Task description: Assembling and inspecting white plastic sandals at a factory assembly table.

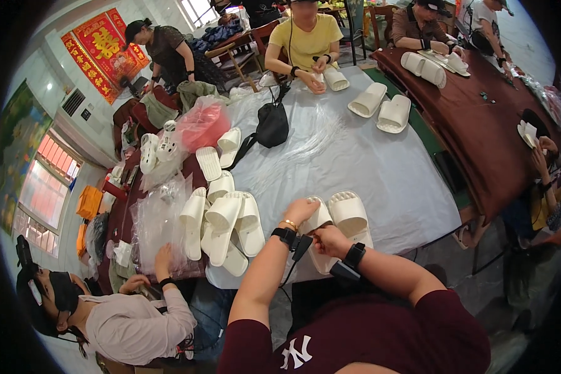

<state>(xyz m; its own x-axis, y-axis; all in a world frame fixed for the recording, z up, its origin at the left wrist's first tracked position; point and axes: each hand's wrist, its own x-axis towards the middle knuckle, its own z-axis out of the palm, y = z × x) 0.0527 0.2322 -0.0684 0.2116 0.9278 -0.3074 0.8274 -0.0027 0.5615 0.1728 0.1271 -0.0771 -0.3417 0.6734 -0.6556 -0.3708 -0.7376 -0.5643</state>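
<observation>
Two cream slide slippers lie side by side at the table's near edge, toes pointing away from me. My left hand (300, 211) grips the left slipper (320, 218) by the outer side of its strap. At the opening of that same slipper, my right hand (331, 242) has its fingers drawn together in a pinch. Whatever sits between those fingertips, if anything, is too small to make out. The right slipper (348, 210) rests just beyond my right hand, its heel partly hidden by the hand. Both wrists carry black straps with small devices.
Several cream slippers (224, 212) are heaped left of my hands. Clear plastic bags (159, 227), a pink bag (204, 123) and a black pouch (272, 124) lie beyond. Another pair (393, 114) stands far right. Co-workers sit around this table and a brown-covered table (474, 124).
</observation>
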